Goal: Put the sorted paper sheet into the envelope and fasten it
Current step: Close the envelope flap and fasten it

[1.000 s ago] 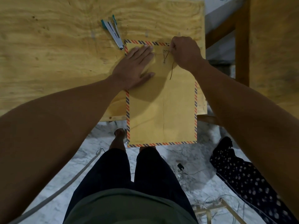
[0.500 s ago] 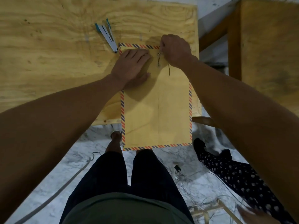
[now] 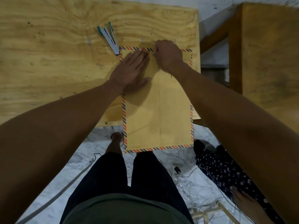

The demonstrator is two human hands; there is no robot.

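Two hands work at the far end of one envelope (image 3: 157, 110) in the head view. The envelope lies flat on the plywood surface (image 3: 56, 62), its near third hanging past the edge at 6 o'clock, striped border all round. No sheet shows outside it, so it is likely already inside.

The left hand (image 3: 131, 70) lies spread, fingers straight, pressing the flap area flat. The right hand (image 3: 168, 57), at 12 o'clock on the envelope, has its grip curled and seems to pinch the closure string; the string itself is mostly hidden, only a short dark end showing below the wrist.

A stapler (image 3: 110, 40) lies at 11 o'clock, just beside the envelope's corner.

Judged as handled: the envelope is light, thin and slides easily on wood, creasing if bent, so a flat palm near the flap should steady it while fingertips take the thin string.
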